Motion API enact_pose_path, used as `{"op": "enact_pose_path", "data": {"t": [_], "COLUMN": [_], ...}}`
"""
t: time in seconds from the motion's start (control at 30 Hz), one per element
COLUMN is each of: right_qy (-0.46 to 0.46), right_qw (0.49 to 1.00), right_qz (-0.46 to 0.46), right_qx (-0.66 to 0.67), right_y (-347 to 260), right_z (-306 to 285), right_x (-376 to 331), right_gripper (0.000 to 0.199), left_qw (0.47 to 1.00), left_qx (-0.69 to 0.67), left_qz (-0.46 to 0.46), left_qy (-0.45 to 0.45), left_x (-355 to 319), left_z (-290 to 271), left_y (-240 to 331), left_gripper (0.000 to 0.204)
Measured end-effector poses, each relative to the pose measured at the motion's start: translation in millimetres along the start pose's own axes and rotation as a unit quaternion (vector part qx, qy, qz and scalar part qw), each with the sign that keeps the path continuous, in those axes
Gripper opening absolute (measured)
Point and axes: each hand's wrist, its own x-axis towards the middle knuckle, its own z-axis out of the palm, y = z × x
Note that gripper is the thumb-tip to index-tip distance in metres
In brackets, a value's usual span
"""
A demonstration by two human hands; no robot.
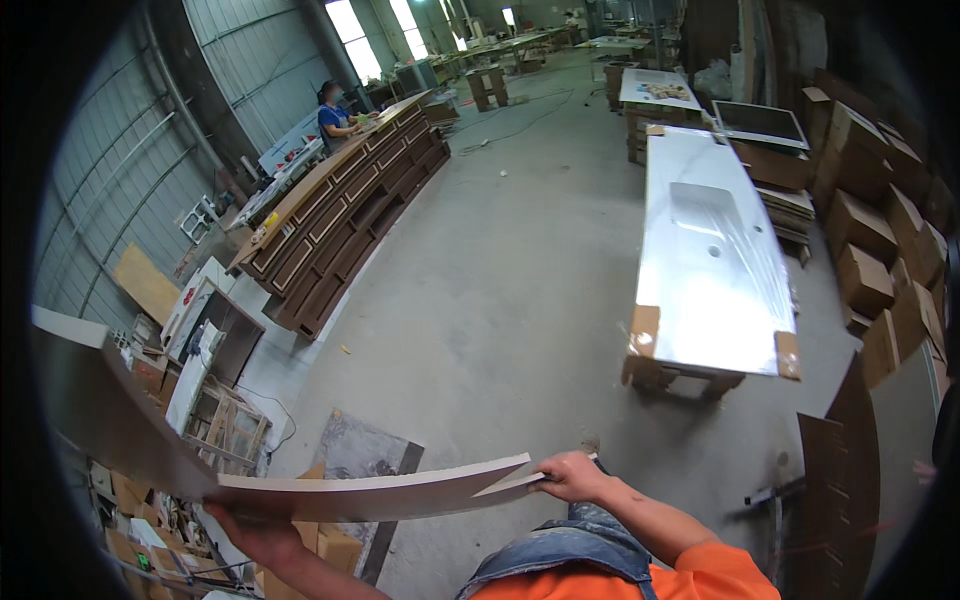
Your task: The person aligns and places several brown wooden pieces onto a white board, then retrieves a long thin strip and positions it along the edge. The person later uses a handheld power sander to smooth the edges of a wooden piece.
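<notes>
A long panel with a brown face and a pale cut edge (pixel 380 483) crosses low in front of me. At its left end it meets a broader, similar brown panel (pixel 120 410) at an angle; whether the two are one piece I cannot tell. My left hand (pixel 262 540) grips the panel from below near that corner, its fingers partly hidden by the board. My right hand (pixel 570 476) is closed round the narrow right end, where a notch splits the board into two points.
At right, a white film-wrapped sink countertop (pixel 672 270) lies on supports, with cardboard boxes (pixel 865 230) beyond. A row of brown cabinets (pixel 345 230) stands at left, a person in blue (pixel 335 120) behind it. Offcuts (pixel 150 530) and a grey slab (pixel 365 450) lie near my left.
</notes>
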Motion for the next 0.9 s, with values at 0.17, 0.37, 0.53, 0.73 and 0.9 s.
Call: {"op": "enact_pose_path", "data": {"t": [0.17,0.37,0.53,0.73,0.9], "right_qy": [-0.016,-0.029,0.008,0.056,0.221], "right_qw": [0.998,0.992,0.982,0.964,0.888], "right_qz": [-0.068,-0.125,-0.186,-0.212,-0.260], "right_qx": [-0.005,-0.019,-0.033,-0.150,-0.308], "right_y": [63,111,172,237,268], "right_z": [-75,-199,-288,-427,-596], "right_x": [160,348,494,669,790], "right_gripper": [0.022,0.023,0.021,0.018,0.033], "left_qw": [0.996,0.985,0.985,0.975,0.976], "left_qx": [-0.010,-0.067,-0.104,-0.104,-0.119], "left_qz": [0.090,0.144,0.138,0.195,0.166], "left_qy": [0.006,0.062,-0.001,0.012,0.077], "left_x": [62,129,215,321,431], "left_z": [81,217,274,415,564], "left_y": [-59,-132,-228,-408,-522], "left_gripper": [0.069,0.064,0.081,0.078,0.081]}}
